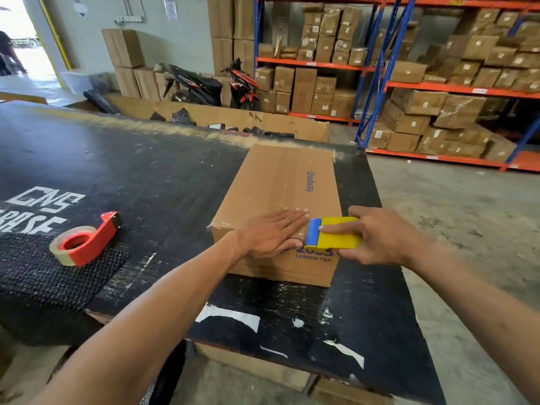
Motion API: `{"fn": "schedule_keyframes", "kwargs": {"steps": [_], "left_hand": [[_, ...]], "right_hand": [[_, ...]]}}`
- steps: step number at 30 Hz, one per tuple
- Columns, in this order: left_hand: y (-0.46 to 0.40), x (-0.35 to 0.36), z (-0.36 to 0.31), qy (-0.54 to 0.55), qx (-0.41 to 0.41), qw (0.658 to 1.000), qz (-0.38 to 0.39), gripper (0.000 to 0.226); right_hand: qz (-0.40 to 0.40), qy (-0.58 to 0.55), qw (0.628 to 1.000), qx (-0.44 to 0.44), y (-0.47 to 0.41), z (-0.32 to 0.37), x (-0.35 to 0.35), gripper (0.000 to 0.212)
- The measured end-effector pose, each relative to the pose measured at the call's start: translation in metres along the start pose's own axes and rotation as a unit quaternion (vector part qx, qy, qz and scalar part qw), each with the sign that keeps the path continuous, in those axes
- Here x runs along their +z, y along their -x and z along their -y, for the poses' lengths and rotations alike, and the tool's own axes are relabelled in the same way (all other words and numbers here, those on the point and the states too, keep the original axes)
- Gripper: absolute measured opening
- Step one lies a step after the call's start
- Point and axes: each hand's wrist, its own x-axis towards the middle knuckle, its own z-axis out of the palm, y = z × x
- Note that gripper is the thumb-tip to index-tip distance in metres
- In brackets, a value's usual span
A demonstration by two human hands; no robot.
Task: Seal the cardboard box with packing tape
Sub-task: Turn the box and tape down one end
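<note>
Right now our left hand (273, 232) lies flat, fingers together and stretched out, pressing on the near end of the cardboard box (280, 211), which sits toward the right side of the black table (146, 171). Our right hand (377, 235) grips a yellow and blue scraper (331, 232), thumb underneath and forefinger along its top, its blue edge laid against the clear tape at the box's near top edge. Well to the left, a red tape dispenser (86, 238) rests on a black mesh mat (43, 276).

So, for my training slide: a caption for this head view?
Left hand steadies cardboard box; right hand presses yellow squeegee over tape.
</note>
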Motion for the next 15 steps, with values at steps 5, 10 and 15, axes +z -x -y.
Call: {"fn": "schedule_keyframes", "kwargs": {"steps": [5,10,15], "left_hand": [[0.002,0.002,0.004,0.021,-0.004,1.0,-0.003,0.078],[0.001,0.004,0.005,0.027,-0.003,1.0,-0.005,0.079],[0.0,0.004,0.006,0.017,-0.001,1.0,-0.011,0.083]], "right_hand": [[-0.027,-0.012,0.999,-0.021,0.009,-0.006,0.003,0.059],[-0.024,-0.029,0.999,-0.028,0.047,-0.05,0.008,0.054],[-0.038,-0.029,0.998,-0.035,0.066,-0.081,0.016,0.057]]}}
